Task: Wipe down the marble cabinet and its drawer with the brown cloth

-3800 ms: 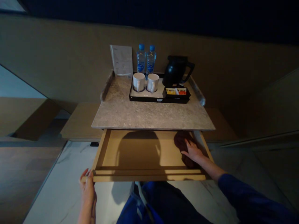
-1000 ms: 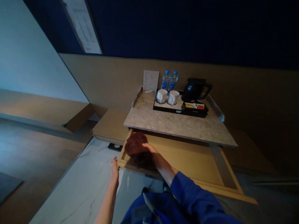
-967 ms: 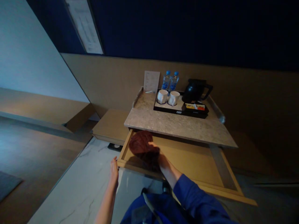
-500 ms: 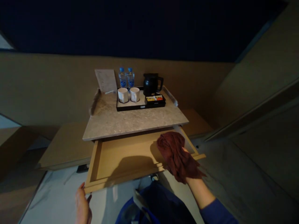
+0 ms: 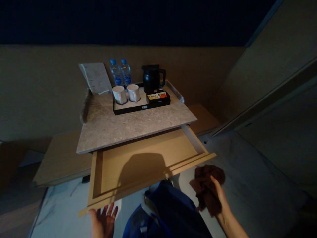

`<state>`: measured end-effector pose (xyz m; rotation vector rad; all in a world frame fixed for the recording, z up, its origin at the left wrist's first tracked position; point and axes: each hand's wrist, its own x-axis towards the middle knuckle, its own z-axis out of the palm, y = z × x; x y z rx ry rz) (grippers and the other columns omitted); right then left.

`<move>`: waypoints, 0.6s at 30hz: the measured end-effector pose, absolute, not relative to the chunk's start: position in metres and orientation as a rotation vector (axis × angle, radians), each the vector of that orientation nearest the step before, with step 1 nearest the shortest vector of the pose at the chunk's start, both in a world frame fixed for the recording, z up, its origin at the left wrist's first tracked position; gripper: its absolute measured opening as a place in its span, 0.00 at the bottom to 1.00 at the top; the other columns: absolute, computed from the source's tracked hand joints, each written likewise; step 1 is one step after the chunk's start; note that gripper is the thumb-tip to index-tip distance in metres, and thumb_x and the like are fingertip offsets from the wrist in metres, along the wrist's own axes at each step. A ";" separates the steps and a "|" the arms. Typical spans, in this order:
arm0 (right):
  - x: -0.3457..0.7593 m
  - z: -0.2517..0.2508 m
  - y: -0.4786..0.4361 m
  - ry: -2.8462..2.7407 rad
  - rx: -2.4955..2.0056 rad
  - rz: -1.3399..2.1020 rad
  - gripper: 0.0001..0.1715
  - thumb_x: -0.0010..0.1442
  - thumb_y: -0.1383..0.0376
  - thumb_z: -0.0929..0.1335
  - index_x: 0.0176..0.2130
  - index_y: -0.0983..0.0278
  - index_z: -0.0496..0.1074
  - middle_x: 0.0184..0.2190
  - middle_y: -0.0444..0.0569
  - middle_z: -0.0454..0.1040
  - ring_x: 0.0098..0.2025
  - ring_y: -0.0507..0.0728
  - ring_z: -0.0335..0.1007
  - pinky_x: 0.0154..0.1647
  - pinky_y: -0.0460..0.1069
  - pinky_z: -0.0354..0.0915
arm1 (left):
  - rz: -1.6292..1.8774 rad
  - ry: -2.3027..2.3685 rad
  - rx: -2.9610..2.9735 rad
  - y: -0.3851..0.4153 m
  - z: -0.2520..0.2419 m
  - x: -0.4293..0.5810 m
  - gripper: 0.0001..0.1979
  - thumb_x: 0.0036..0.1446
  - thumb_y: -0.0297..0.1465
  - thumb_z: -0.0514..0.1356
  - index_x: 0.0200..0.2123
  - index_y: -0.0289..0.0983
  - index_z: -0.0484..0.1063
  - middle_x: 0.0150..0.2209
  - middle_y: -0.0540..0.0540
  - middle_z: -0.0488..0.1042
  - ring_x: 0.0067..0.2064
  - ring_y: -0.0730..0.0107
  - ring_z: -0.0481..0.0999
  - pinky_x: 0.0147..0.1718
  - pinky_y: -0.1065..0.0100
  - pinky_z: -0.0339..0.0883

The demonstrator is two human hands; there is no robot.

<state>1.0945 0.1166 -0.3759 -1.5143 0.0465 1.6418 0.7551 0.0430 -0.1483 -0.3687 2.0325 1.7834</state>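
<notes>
A pale wooden drawer (image 5: 170,145) is pulled out below a stone countertop (image 5: 138,122), with a shadow across its floor. My left hand (image 5: 103,219) is at the drawer front's left end. Its fingers are spread just below the edge, and the thumb is close to the wood; I cannot tell whether it touches. My right hand (image 5: 219,191) is closed round a crumpled dark red-brown cloth (image 5: 208,185), off the drawer's right front corner and apart from it.
On the counter, a black-rimmed tray (image 5: 131,110) carries two white cups (image 5: 133,93), a black kettle (image 5: 151,79) and a box of sachets (image 5: 158,96). Two water bottles (image 5: 125,71) and a leaning card (image 5: 96,77) stand behind. Low wooden ledges (image 5: 64,155) flank the counter.
My right hand has drawn the cloth out of the drawer, right and toward me. My left hand has shifted from the drawer's corner to under its front edge, fingers spreading. The view has tilted slightly.
</notes>
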 end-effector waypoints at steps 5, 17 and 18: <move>1.026 -0.357 0.147 0.222 -1.326 1.654 0.35 0.33 0.51 0.77 0.39 0.64 0.70 0.30 0.46 0.77 0.32 0.58 0.75 0.33 0.50 0.72 | 1.827 2.033 -0.371 0.052 -0.150 0.753 0.14 0.62 0.47 0.48 0.35 0.44 0.64 0.37 0.50 0.65 0.37 0.66 0.70 0.63 0.45 0.47; 0.996 -0.348 0.212 0.339 -1.227 1.663 0.33 0.28 0.56 0.79 0.35 0.66 0.71 0.27 0.45 0.77 0.27 0.55 0.74 0.28 0.48 0.73 | 1.833 1.997 -0.247 0.107 -0.150 0.730 0.14 0.65 0.43 0.44 0.45 0.46 0.64 0.37 0.51 0.66 0.34 0.70 0.72 0.60 0.49 0.54; 0.992 -0.349 0.218 0.333 -1.230 1.666 0.32 0.29 0.56 0.79 0.34 0.66 0.71 0.27 0.46 0.77 0.27 0.56 0.74 0.29 0.49 0.73 | 1.829 1.990 -0.247 0.113 -0.149 0.727 0.14 0.65 0.44 0.45 0.45 0.46 0.64 0.36 0.52 0.65 0.34 0.70 0.72 0.57 0.51 0.58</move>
